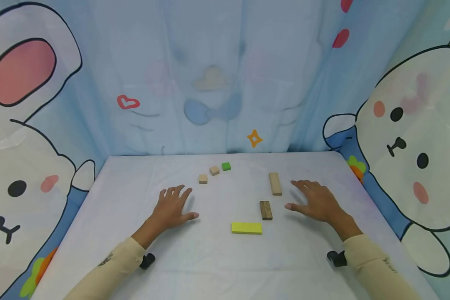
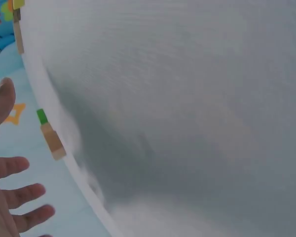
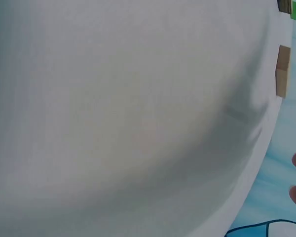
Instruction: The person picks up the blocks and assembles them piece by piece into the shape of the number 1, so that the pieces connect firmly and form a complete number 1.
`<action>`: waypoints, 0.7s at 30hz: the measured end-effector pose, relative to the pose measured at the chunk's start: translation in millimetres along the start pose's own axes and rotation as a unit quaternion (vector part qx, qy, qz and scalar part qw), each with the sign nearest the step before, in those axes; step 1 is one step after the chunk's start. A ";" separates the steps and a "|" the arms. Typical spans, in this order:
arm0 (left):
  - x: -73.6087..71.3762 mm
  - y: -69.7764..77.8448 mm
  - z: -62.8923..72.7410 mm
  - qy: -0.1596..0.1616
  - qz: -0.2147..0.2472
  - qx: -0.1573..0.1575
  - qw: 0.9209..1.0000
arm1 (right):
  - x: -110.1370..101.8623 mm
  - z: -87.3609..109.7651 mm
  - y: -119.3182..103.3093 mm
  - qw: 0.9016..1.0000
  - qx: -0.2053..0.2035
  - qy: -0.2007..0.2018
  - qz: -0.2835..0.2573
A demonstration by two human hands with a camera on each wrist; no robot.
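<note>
My left hand (image 1: 171, 209) hovers over the left half of the white table, fingers spread and holding nothing. Beyond its fingertips lie two small pale wooden cubes (image 1: 203, 179) and a green block (image 1: 226, 166). My right hand (image 1: 316, 201) is likewise spread and holds nothing, on the right side. Nearest to it are a long pale wooden block (image 1: 275, 183) and a shorter dark brown wooden block (image 1: 266, 210). Between the hands, closer to me, lies a flat yellow block (image 1: 246, 228). In the left wrist view, the fingers (image 2: 27, 196) stand apart from the blocks.
A white cloth covers the table (image 1: 210, 258). Blue curtain (image 1: 217, 121) hangs behind its far edge, with printed cartoon animals at both sides. Black wrist cameras (image 1: 148, 261) sit below the beige sleeves (image 1: 114, 266).
</note>
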State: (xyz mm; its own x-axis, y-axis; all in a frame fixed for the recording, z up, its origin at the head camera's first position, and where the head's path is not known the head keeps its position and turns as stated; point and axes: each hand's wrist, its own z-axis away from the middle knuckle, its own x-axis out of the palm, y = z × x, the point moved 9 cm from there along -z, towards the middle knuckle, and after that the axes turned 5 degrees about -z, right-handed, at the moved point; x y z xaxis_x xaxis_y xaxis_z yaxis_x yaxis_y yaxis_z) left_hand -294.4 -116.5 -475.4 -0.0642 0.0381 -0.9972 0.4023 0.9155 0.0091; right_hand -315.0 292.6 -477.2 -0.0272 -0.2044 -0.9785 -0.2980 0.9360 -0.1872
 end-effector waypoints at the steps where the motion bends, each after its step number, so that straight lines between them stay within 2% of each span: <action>1: -0.5 3.2 -0.7 0.001 0.001 0.003 1.000 | -0.4 -0.4 -3.0 1.000 -0.004 0.001 -0.002; 6: -2.3 20.2 -4.9 0.011 0.015 0.029 0.999 | 1.1 -2.8 -15.5 1.000 -0.009 -0.010 -0.021; 11: -1.4 39.6 -10.7 0.006 0.014 0.064 0.998 | 9.3 -2.6 -25.4 0.996 0.000 -0.051 -0.073; 16: 4.2 55.4 -16.8 -0.021 0.036 0.084 0.996 | 18.9 -3.1 -34.3 0.990 -0.006 -0.092 -0.111; 21: 12.8 67.6 -23.4 -0.062 0.077 0.093 0.991 | 25.3 -6.0 -45.3 0.987 -0.025 -0.103 -0.123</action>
State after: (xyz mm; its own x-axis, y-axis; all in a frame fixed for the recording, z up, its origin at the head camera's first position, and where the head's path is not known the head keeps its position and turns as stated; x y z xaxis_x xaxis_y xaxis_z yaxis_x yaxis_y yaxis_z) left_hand -289.4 -44.8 -485.8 0.1189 0.1106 -0.9867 0.5609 0.8125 0.1586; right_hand -307.8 243.2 -493.0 0.2454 -0.3569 -0.9014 -0.3189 0.8483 -0.4227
